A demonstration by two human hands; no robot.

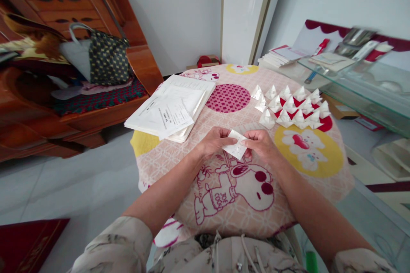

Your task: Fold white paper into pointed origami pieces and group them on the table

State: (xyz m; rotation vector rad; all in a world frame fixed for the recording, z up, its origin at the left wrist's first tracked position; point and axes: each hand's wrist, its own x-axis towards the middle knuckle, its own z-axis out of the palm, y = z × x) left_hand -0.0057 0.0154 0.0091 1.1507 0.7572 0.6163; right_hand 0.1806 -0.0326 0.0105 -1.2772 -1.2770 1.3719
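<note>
My left hand (214,140) and my right hand (262,145) both pinch one small folded white paper piece (236,147), held just above a round table covered with a pink cartoon cloth (230,187). Behind my right hand, several finished folded white paper triangles (293,106) lie in rows on the cloth. A stack of white printed sheets (173,108) rests on the table's left side, a short way beyond my left hand.
A wooden bench (64,106) with a grey and dark patterned bag (96,53) stands at the left. A glass shelf (368,81) with books and small items runs along the right. Grey tiled floor (64,187) lies at the left.
</note>
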